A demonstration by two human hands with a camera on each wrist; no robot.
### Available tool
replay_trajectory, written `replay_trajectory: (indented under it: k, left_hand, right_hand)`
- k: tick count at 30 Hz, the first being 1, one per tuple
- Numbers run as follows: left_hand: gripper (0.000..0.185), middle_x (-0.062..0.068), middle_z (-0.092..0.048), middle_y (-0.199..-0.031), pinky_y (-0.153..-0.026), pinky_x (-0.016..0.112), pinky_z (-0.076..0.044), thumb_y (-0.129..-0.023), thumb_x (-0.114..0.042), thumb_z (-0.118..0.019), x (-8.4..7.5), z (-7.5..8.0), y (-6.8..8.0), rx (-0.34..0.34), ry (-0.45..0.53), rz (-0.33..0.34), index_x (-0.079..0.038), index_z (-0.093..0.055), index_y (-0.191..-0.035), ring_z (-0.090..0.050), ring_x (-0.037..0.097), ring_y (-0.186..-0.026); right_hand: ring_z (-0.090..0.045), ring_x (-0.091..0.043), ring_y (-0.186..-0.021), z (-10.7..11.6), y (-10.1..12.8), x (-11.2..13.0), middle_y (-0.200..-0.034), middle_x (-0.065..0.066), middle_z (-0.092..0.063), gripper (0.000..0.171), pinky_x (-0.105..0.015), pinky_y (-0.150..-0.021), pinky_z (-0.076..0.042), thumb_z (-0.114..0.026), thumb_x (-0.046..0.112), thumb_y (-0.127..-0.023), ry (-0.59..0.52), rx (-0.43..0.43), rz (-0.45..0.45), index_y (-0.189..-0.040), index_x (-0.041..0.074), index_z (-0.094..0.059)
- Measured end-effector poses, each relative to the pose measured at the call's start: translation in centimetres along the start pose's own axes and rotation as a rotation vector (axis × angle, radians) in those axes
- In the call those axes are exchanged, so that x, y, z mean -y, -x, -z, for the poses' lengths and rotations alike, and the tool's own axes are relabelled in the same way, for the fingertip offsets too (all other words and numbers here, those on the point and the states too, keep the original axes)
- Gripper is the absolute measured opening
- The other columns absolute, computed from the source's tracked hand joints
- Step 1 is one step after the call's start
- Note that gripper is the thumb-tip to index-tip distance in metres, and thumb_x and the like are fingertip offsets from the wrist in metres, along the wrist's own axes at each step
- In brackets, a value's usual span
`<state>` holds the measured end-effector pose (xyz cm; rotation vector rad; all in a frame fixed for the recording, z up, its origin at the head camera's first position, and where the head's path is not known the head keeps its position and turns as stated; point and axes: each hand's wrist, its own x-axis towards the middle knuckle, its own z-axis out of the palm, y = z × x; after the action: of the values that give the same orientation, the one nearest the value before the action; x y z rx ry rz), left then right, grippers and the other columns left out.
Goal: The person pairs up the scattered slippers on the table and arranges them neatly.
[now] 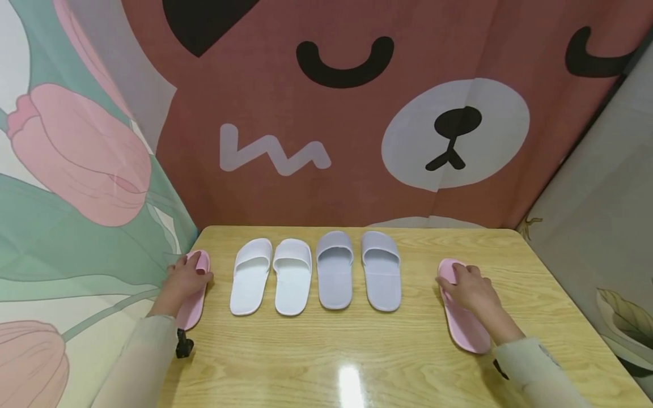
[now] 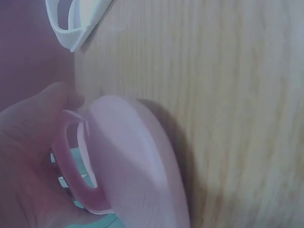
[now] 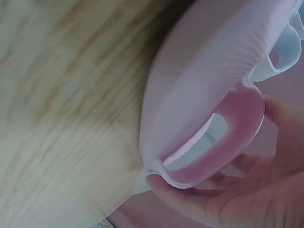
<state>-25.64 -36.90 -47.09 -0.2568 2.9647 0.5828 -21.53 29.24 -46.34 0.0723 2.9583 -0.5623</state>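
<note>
The left hand (image 1: 185, 280) grips a soft pink slipper (image 1: 194, 297) at the wooden surface's (image 1: 357, 351) left edge; the right hand (image 1: 471, 290) grips its pink mate (image 1: 466, 326) far right. Between them lie white slippers (image 1: 270, 276) and grey slippers (image 1: 358, 277), side by side, untouched.

Staged recording booth: wooden table (image 1: 357, 362) enclosed by hung printed cloths, bear-face backdrop (image 1: 357, 113), tulip curtain (image 1: 76, 170).

white slippers (image 1: 270, 276); grey slippers (image 1: 358, 270), wooden table (image 1: 326, 351), bear curtain (image 1: 357, 113)
</note>
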Motion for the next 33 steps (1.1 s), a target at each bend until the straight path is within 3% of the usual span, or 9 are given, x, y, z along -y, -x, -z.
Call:
replay_trajectory:
  k: [16, 33]
  left_hand:
    - [0.083, 0.04, -0.014, -0.154, -0.095, 0.082, -0.031, -0.094, -0.036, -0.055, 0.23, -0.37, -0.31, 0.021, -0.049, 0.012, 0.002, -0.017, -0.157, -0.017, 0.067, -0.132]
    - [0.078, 0.041, -0.017, -0.152, -0.097, 0.081, -0.03, -0.097, -0.035, -0.053, -0.02, -0.38, -0.04, -0.018, -0.05, 0.005, 0.003, -0.02, -0.156, -0.02, 0.066, -0.132]
  right_hand:
    - [-0.033, -0.069, -0.126, 0.2, -0.57, 0.05, -0.146, -0.045, -0.026, 0.094, -0.074, -0.097, -0.035, -0.047, 0.065, -0.098, 0.037, 0.086, -0.045, -0.155, -0.007, -0.024]
    - [-0.033, -0.072, -0.122, 0.56, -0.46, 0.39, -0.149, -0.044, -0.021, 0.089, -0.075, -0.091, -0.039, -0.046, 0.059, -0.1, 0.033, 0.12, -0.085, -0.157, -0.005, -0.02]
